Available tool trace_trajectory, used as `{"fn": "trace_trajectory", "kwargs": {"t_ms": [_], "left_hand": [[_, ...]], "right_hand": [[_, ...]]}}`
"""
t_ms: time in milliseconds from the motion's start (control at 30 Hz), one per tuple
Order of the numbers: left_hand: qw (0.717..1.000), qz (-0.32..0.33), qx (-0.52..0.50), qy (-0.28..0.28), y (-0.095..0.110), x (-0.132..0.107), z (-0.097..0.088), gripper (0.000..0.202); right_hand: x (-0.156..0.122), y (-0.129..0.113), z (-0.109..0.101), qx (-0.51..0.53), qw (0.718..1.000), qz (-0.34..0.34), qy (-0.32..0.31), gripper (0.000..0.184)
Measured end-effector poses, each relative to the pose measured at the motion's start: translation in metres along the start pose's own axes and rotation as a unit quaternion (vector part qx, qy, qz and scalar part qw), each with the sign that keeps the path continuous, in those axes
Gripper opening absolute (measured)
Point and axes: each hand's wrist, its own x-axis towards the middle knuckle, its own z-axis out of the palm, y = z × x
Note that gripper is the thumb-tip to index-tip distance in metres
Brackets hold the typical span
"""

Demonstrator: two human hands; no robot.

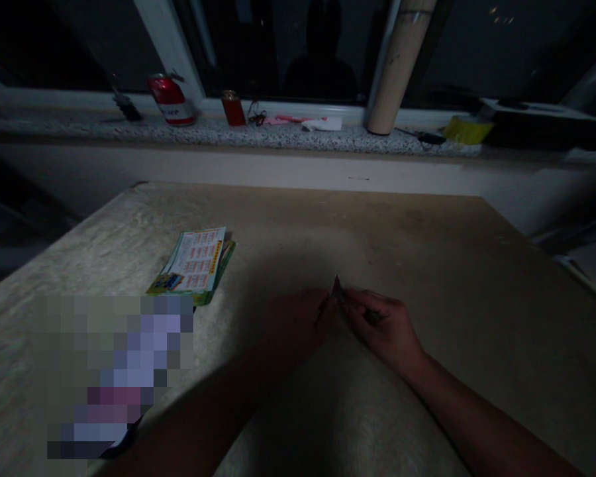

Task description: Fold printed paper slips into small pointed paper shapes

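Note:
Over the middle of the table [298,225], my left hand [298,321] and my right hand [385,324] meet, fingertips close together. Between them a small, thin, pointed piece [336,287] sticks up, looking like folded paper or card; the dim light hides its exact kind. My right thumb and fingers pinch it from the right. On its left side my left fingers are closed on it, though deep shadow covers most of that hand. Left of my hands lies a small stack of printed calendar cards [196,262] with green edges.
A pixelated, blurred object [139,364] lies beside my left forearm. Along the granite windowsill [203,136] stand a red can [171,99], a jar [233,108], a cardboard tube [400,66] and a yellow tape roll [468,130]. Dark windows rise behind.

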Motion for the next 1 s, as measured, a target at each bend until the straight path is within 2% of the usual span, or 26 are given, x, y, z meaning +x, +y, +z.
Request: {"fn": "trace_trajectory", "kwargs": {"t_ms": [233, 400, 500, 633, 700, 867, 933, 1000], "left_hand": [[0.995, 0.000, -0.092, -0.035, 0.004, 0.000, -0.004, 0.039], [0.995, -0.042, -0.089, -0.035, 0.004, 0.001, -0.002, 0.037], [0.994, -0.046, -0.097, -0.028, 0.003, 0.002, -0.001, 0.036], [0.989, -0.058, -0.139, -0.006, 0.001, 0.002, -0.003, 0.032], [0.980, -0.076, -0.182, -0.001, -0.002, 0.002, -0.004, 0.029], [0.933, -0.113, -0.341, -0.012, -0.010, 0.003, -0.003, 0.030], [0.914, -0.117, -0.388, -0.018, -0.011, 0.004, -0.001, 0.029], [0.898, -0.121, -0.422, -0.024, -0.011, 0.005, 0.000, 0.028]], "right_hand": [[0.000, -0.002, 0.000, 0.003, 0.999, -0.032, -0.025, 0.023], [-0.001, -0.004, -0.002, -0.001, 0.997, -0.041, -0.058, 0.031], [-0.001, -0.006, -0.002, 0.000, 0.996, -0.059, -0.071, 0.035], [-0.001, -0.009, -0.002, 0.001, 0.996, -0.073, -0.059, 0.032], [-0.001, -0.009, -0.004, -0.003, 0.997, -0.072, -0.034, 0.028], [0.003, -0.003, -0.013, -0.003, 0.994, -0.003, 0.110, 0.022], [0.005, 0.000, -0.015, 0.053, 0.993, 0.049, 0.095, 0.024], [0.005, 0.001, -0.015, 0.123, 0.986, 0.109, 0.037, 0.026]]}}
